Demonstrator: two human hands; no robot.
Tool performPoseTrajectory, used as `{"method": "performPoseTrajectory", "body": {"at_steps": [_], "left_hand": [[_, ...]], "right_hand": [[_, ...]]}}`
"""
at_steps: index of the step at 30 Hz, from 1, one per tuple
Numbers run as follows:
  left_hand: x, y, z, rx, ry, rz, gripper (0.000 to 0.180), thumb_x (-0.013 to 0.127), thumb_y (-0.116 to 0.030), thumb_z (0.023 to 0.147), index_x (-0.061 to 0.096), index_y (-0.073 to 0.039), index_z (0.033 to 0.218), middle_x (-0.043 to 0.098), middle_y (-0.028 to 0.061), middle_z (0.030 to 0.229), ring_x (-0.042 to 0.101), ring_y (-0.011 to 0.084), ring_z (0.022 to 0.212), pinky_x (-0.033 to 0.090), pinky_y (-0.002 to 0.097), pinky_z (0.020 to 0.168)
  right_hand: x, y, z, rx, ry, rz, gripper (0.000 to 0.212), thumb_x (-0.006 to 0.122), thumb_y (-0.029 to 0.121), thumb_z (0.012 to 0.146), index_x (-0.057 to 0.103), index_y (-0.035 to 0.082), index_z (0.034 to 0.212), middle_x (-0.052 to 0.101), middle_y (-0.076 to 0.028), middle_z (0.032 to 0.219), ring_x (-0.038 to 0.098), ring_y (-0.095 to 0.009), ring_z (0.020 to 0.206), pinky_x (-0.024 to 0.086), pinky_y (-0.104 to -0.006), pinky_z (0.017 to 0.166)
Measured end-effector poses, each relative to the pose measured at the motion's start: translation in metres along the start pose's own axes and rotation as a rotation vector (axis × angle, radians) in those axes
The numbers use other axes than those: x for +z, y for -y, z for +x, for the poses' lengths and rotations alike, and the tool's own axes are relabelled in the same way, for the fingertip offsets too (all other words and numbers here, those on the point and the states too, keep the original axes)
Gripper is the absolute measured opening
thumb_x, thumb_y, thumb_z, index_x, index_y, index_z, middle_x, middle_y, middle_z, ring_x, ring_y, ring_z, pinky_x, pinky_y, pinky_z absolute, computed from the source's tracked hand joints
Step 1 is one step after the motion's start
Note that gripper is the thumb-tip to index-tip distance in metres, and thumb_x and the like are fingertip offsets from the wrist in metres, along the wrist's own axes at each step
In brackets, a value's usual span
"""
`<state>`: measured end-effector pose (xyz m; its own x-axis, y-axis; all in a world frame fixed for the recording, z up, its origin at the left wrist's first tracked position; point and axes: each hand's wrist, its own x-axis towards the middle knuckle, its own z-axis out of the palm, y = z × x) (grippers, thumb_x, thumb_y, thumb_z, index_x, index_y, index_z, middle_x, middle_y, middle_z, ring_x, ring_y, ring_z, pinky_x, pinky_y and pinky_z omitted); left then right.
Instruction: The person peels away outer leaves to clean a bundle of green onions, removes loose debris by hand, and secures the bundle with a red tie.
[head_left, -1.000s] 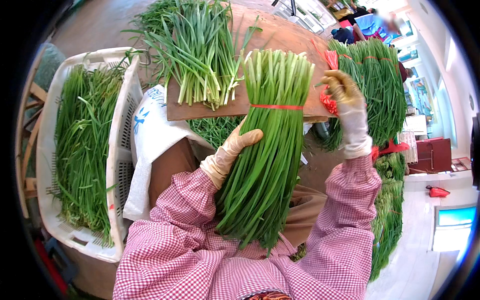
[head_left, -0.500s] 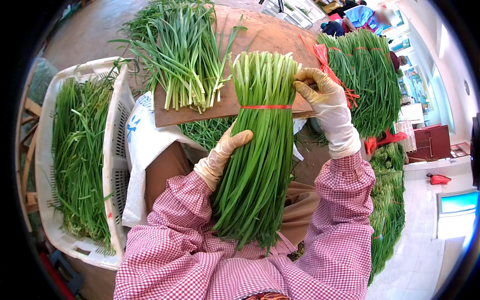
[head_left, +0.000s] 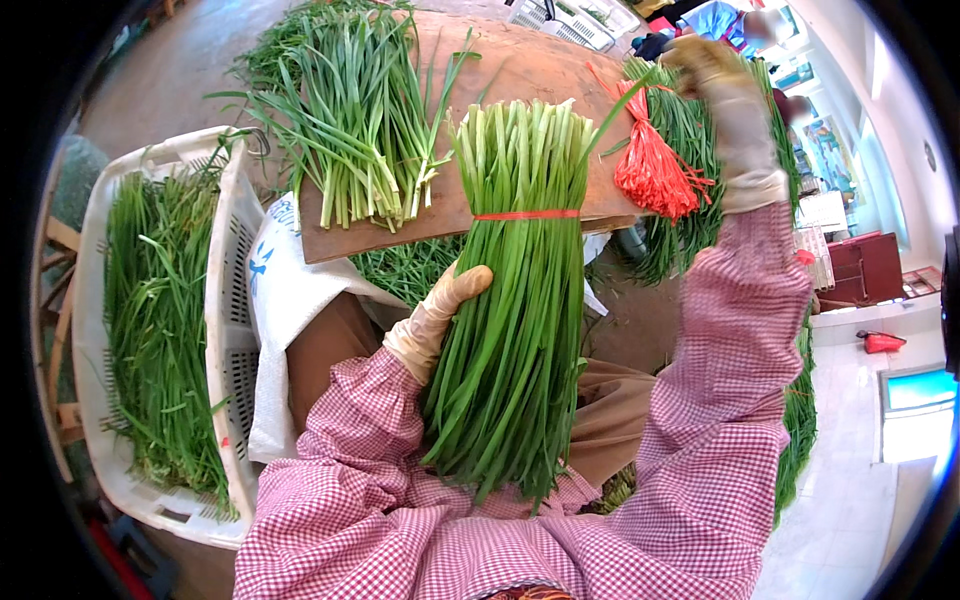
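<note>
Checked sleeves and thin gloves

Both arms wear long sleeves of red-and-white small check, gathered at the cuffs. The left hand (head_left: 440, 315) and the right hand (head_left: 722, 95) are covered by thin, pale tan gloves, wrinkled at the wrists. Brown cloth covers the lap.

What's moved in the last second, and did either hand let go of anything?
The right hand left the top of the tied bundle of green stalks and rose up and to the right, now by the red ties. The left hand still grips the bundle. Loose stalks and white crate unchanged.
</note>
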<state>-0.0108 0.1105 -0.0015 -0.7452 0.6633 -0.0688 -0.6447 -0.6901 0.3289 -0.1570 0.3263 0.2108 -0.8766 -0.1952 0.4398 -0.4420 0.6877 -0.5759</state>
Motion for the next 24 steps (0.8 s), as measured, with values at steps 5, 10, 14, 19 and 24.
{"method": "performPoseTrajectory", "body": {"at_steps": [5, 10, 14, 19, 24], "left_hand": [[-0.011, 0.01, 0.006, -0.062, -0.028, -0.05, 0.057, 0.066, -0.033, 0.074, 0.044, -0.005, 0.118, 0.057, 0.0047, 0.099, 0.058, 0.0129, 0.082, 0.05, 0.0251, 0.069], [-0.004, 0.007, 0.009, 0.014, -0.01, -0.02, 0.058, 0.066, -0.033, 0.074, 0.043, -0.005, 0.119, 0.057, 0.0049, 0.099, 0.058, 0.0133, 0.082, 0.05, 0.0251, 0.069], [0.004, 0.013, 0.012, 0.083, -0.027, 0.065, 0.054, 0.065, -0.04, 0.073, 0.051, -0.003, 0.11, 0.061, 0.0071, 0.092, 0.062, 0.0157, 0.075, 0.053, 0.0271, 0.065], [0.009, 0.015, 0.016, 0.127, 0.009, 0.139, 0.058, 0.065, -0.038, 0.072, 0.046, -0.004, 0.115, 0.058, 0.006, 0.099, 0.059, 0.0144, 0.082, 0.05, 0.0274, 0.071], [0.0, 0.01, 0.013, 0.136, 0.014, 0.143, 0.057, 0.064, -0.037, 0.073, 0.046, -0.004, 0.116, 0.058, 0.0052, 0.099, 0.058, 0.0141, 0.082, 0.049, 0.0272, 0.071]], "right_hand": [[-0.152, 0.0, -0.001, 0.13, -0.647, 0.243, 0.02, 0.057, 0.016, 0.081, 0.06, 0.003, 0.095, 0.061, -0.005, 0.084, 0.054, -0.01, 0.075, 0.044, -0.0244, 0.068], [-0.099, -0.046, -0.085, 0.163, 0.104, -0.453, 0.025, 0.058, 0.018, 0.082, 0.059, 0.008, 0.106, 0.058, -0.007, 0.102, 0.055, -0.013, 0.09, 0.043, -0.0239, 0.079], [0.007, -0.024, -0.086, -0.017, 0.118, -0.159, 0.041, 0.057, 0.03, 0.083, 0.054, 0.001, 0.111, 0.055, -0.015, 0.107, 0.052, -0.021, 0.1, 0.038, -0.0286, 0.087], [0.05, -0.014, -0.061, 0.135, 0.079, 0.249, 0.033, 0.059, 0.032, 0.082, 0.062, 0.003, 0.097, 0.062, -0.005, 0.086, 0.05, -0.011, 0.073, 0.04, -0.0217, 0.068], [0.048, 0.008, -0.047, 0.303, 0.229, 0.556, 0.029, 0.058, 0.03, 0.083, 0.063, 0.002, 0.086, 0.063, -0.004, 0.072, 0.05, -0.005, 0.055, 0.041, -0.0168, 0.052]]}}
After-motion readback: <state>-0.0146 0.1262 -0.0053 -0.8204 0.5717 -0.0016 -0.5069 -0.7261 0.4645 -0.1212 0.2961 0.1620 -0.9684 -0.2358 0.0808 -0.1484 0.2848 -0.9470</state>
